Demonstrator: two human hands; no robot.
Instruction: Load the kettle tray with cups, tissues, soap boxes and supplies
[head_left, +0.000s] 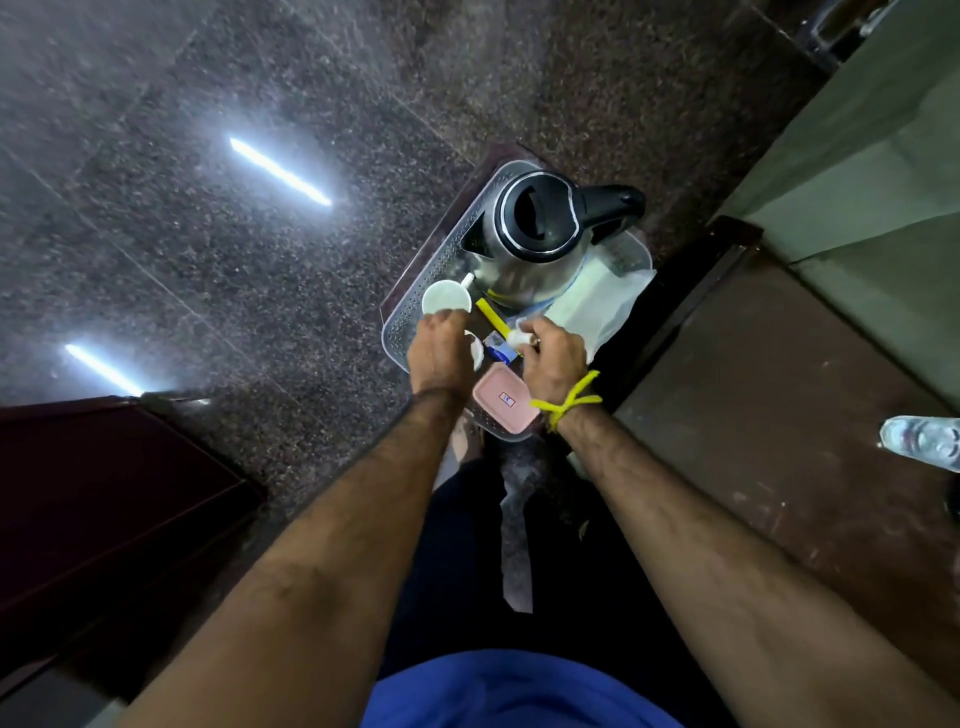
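A clear plastic tray (410, 319) with a perforated bottom sat on the dark speckled stone floor, just right of the frame's centre. At its upper end stood a steel kettle (540, 228) with a black lid, its black handle pointing toward the right edge of the frame. A white cup (445, 298) stood in the tray just below and left of the kettle, mouth up, its small handle turned toward the kettle.

The left hand (439, 353) reached in from the lower frame, palm down, with its fingers curled over the near rim of the white cup; how firmly they closed on it could not be told. A second white piece showed partly under that hand. The right hand (553, 358), with a yellow thread (569, 400) tied round the wrist, pinched a small white object (519, 339) between fingers and thumb, above a blue packet (500, 351) in the tray. A yellow stick-shaped item (492, 317) lay slanted between the cup and the right hand. A pink box (505, 399) rested at the tray's lower end, between the two wrists. A white plastic bag (597, 306) lay over the tray's right side, beside the kettle.

At the right edge of the frame a shoe (922, 440) showed.
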